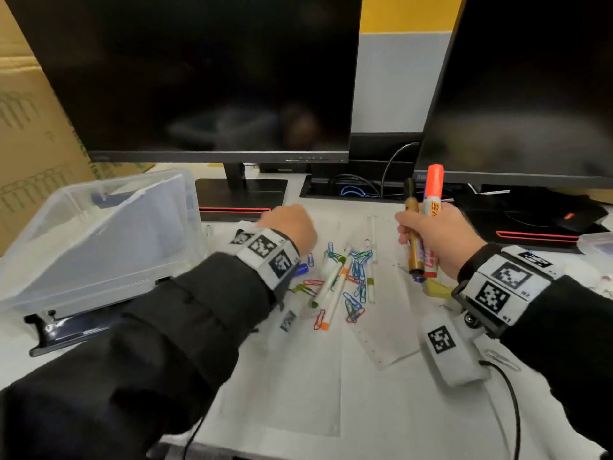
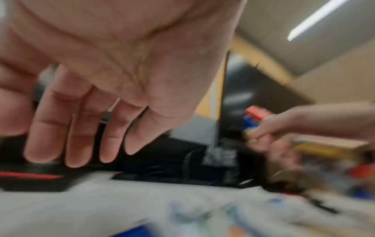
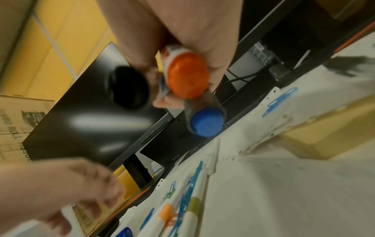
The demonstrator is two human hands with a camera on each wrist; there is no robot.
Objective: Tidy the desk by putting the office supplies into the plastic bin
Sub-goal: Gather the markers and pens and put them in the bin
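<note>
My right hand grips a bundle of markers upright above the desk: a fat orange marker, a gold one and a blue-ended one. In the right wrist view the orange end and a black end face the camera. My left hand hovers left of centre with its fingers relaxed and holding nothing. Between the hands lie white markers among several coloured paper clips on paper sheets. The clear plastic bin stands at the left.
Two dark monitors stand at the back on black bases. Cardboard boxes line the left side. A black clipboard lies under the bin's front. A mouse and a small clear container sit far right.
</note>
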